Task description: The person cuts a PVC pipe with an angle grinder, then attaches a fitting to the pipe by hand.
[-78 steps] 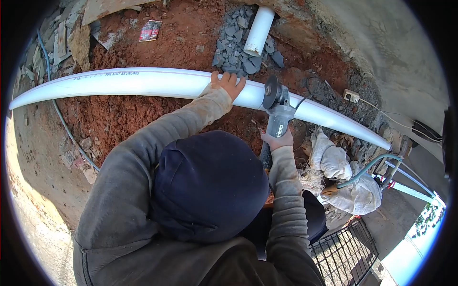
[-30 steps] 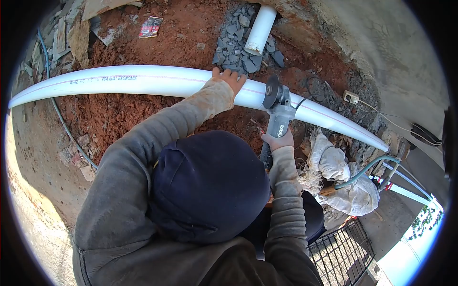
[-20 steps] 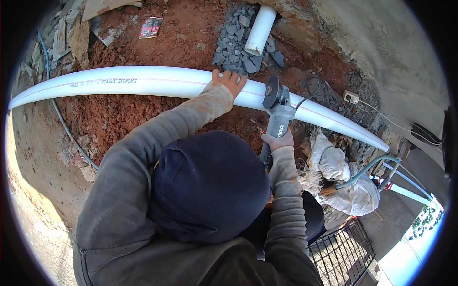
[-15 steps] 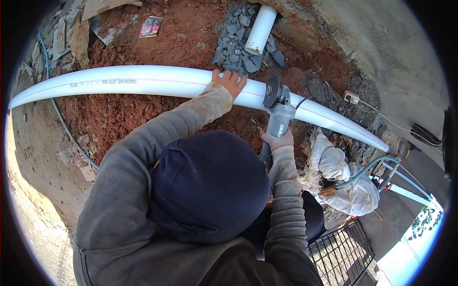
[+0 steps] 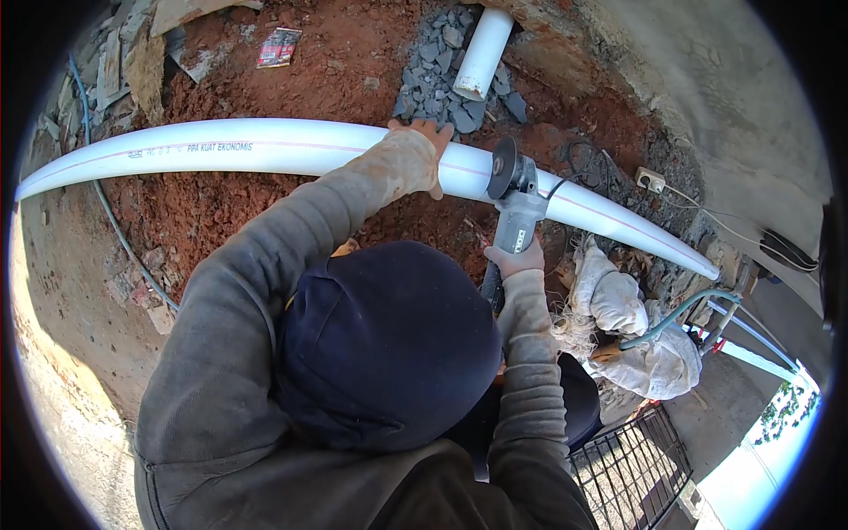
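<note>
My left hand (image 5: 424,152) lies over a long white PVC pipe (image 5: 291,146), fingers curling past its far edge and thumb at the near side. Red-brown soil lies beneath the pipe. My right hand (image 5: 519,259) is closed around the grey body of an angle grinder (image 5: 522,217), to the right of my left hand. The grinder's dark disc (image 5: 505,166) stands upright and overlaps the pipe in this view. A dark blue head covering (image 5: 389,344) sits between the two grey-sleeved arms, hiding what is below it.
A short white pipe (image 5: 484,55) sticks out over grey rubble (image 5: 435,75). White sacks (image 5: 618,309) and a wire grid (image 5: 634,468) lie on the right. A power socket (image 5: 650,180) with cables is by the wall. A blue hose (image 5: 119,230) crosses on the left.
My left hand has shifted slightly left and farther over the pipe, with its thumb now showing at the near edge. My right hand and the angle grinder have barely moved.
</note>
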{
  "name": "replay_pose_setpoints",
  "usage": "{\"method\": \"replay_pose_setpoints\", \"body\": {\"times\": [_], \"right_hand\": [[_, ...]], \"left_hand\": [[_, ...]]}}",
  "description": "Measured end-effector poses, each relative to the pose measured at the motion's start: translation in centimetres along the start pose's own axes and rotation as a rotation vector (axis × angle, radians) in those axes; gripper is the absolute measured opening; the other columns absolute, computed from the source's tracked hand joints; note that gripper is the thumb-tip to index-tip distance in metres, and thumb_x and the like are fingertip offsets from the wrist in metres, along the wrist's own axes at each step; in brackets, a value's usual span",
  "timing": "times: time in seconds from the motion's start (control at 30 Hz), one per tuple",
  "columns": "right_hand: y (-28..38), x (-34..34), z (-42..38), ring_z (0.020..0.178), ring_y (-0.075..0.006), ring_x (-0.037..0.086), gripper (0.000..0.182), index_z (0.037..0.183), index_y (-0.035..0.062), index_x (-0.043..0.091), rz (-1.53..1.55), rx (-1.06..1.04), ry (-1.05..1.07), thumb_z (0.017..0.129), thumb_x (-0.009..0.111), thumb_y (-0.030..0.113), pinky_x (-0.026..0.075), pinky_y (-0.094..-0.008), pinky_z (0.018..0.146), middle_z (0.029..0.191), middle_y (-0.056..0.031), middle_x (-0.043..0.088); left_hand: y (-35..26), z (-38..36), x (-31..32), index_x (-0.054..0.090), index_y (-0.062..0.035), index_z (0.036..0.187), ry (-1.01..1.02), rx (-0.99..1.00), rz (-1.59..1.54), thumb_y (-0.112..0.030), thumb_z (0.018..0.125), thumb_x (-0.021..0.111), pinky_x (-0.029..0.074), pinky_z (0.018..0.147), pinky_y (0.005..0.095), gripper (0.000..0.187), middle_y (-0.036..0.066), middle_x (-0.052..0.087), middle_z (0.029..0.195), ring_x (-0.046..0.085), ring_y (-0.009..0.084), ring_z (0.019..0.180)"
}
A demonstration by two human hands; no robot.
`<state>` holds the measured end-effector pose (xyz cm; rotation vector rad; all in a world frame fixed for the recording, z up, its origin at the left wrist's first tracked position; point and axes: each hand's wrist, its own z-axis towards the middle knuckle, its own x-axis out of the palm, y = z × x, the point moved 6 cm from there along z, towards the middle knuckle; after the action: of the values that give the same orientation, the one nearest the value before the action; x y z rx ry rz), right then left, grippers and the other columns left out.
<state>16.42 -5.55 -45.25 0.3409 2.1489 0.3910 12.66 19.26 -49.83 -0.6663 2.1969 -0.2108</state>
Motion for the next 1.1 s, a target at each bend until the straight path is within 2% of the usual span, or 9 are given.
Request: {"method": "replay_pose_setpoints", "body": {"times": [0.07,0.13,0.17,0.23,0.33,0.77,0.83,1.1], "right_hand": [[0.1,0.0,0.1,0.091,-0.0220,0.062,0.073,0.111,0.0004,0.052,-0.016,0.002,-0.004,0.048,0.079,0.027,0.049,-0.0317,0.082,0.100,-0.0113,0.063],[-0.4,0.1,0.2,0.091,-0.0221,0.062,0.074,0.111,0.0006,0.052,-0.015,0.007,0.006,0.048,0.079,0.028,0.049,-0.0317,0.082,0.100,-0.0112,0.063],[-0.4,0.1,0.2,0.091,-0.0221,0.062,0.074,0.111,0.0006,0.052,-0.016,0.007,0.006,0.048,0.079,0.028,0.049,-0.0317,0.082,0.100,-0.0112,0.063],[-0.3,0.2,0.2,0.091,-0.0220,0.062,0.075,0.112,0.0009,0.052,-0.005,0.004,0.031,0.048,0.079,0.028,0.049,-0.0316,0.082,0.100,-0.0113,0.063],[-0.8,0.3,0.5,0.091,-0.0223,0.062,0.075,0.112,0.0010,0.052,-0.024,-0.011,0.001,0.048,0.079,0.029,0.049,-0.0318,0.082,0.100,-0.0115,0.063],[-1.9,0.7,1.1,0.092,-0.0233,0.062,0.075,0.111,0.0015,0.052,-0.010,-0.024,0.015,0.048,0.080,0.030,0.048,-0.0322,0.083,0.100,-0.0118,0.063],[-1.9,0.7,1.1,0.088,-0.0179,0.060,0.079,0.114,-0.0004,0.050,-0.003,0.007,-0.001,0.045,0.083,0.019,0.049,-0.0300,0.079,0.100,-0.0079,0.061],[-1.6,0.7,0.9,0.086,-0.0179,0.061,0.077,0.113,-0.0002,0.051,-0.024,0.021,0.014,0.046,0.082,0.021,0.049,-0.0298,0.078,0.098,-0.0076,0.062]], "left_hand": [[0.4,0.6,-0.5,0.028,-0.0102,0.137,0.005,-0.032,-0.014,-0.042,0.056,0.081,0.031,0.097,0.0531,0.102,0.011,0.038,0.135,0.033,0.0289,0.128],[0.2,0.7,0.1,0.031,-0.0092,0.135,0.290,-0.029,-0.007,-0.042,0.056,0.081,0.031,0.098,0.0524,0.099,0.012,0.043,0.131,0.036,0.0290,0.126],[0.2,0.4,0.2,0.031,-0.0092,0.135,0.290,-0.029,-0.007,-0.042,0.056,0.081,0.031,0.098,0.0524,0.099,0.012,0.043,0.131,0.036,0.0290,0.126],[0.1,0.0,-0.2,0.034,-0.0092,0.133,0.157,-0.005,-0.003,-0.040,0.057,0.080,0.031,0.099,0.0512,0.095,0.011,0.048,0.127,0.041,0.0284,0.123],[0.2,0.3,0.3,0.035,-0.0091,0.133,0.064,0.020,0.016,-0.040,0.057,0.080,0.030,0.099,0.0508,0.093,0.011,0.047,0.127,0.041,0.0281,0.122],[-0.1,-0.8,0.8,0.033,-0.0080,0.135,-0.046,0.035,0.070,-0.038,0.059,0.077,0.029,0.098,0.0486,0.092,0.010,0.045,0.129,0.039,0.0260,0.123],[-0.1,-0.9,0.8,0.033,-0.0075,0.134,-0.064,0.040,0.084,-0.037,0.060,0.076,0.030,0.097,0.0481,0.091,0.010,0.045,0.129,0.040,0.0258,0.121],[0.0,-0.8,1.7,0.035,-0.0070,0.133,-0.153,0.060,0.117,-0.036,0.060,0.075,0.031,0.094,0.0480,0.088,0.009,0.047,0.125,0.043,0.0248,0.117]]}}
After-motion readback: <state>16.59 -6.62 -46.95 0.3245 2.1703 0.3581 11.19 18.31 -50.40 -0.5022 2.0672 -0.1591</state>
